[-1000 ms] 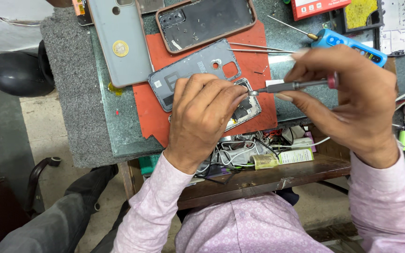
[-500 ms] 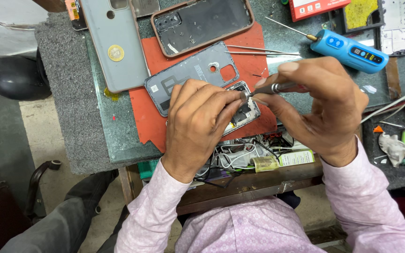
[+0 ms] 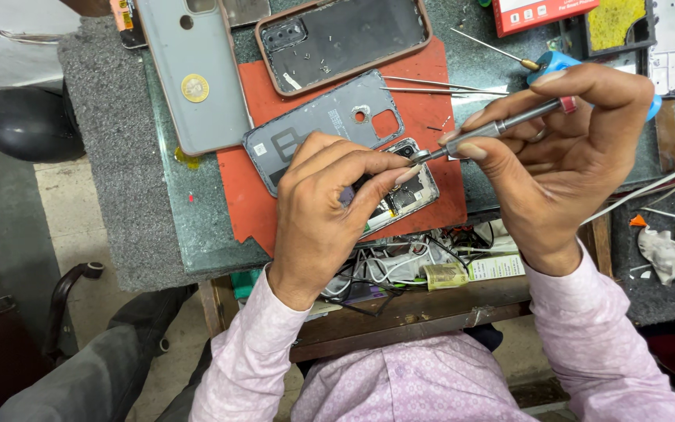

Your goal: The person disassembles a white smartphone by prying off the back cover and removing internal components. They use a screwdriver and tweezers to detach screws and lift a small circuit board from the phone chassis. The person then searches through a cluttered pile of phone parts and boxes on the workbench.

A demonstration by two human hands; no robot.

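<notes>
An opened phone (image 3: 408, 191) lies on a red mat (image 3: 423, 86) with its circuit parts showing. My left hand (image 3: 330, 203) rests on it and holds it down, fingertips at its upper edge. My right hand (image 3: 564, 148) grips a thin metal screwdriver (image 3: 494, 129) with a red band at its end. The driver's tip touches the phone's top corner beside my left fingertips. A grey back cover (image 3: 330, 125) lies on the mat just behind the phone.
A brown-rimmed phone frame (image 3: 345, 39) and a grey phone case (image 3: 193, 70) with a round gold sticker lie further back. A blue tool (image 3: 556, 62) sits behind my right hand. Tweezers (image 3: 439, 84), wires in an open drawer (image 3: 400, 270), a black stool (image 3: 25, 121) at left.
My right hand has shifted right and tilted the screwdriver, its tip staying at the phone's corner. My left hand keeps pressing on the phone.
</notes>
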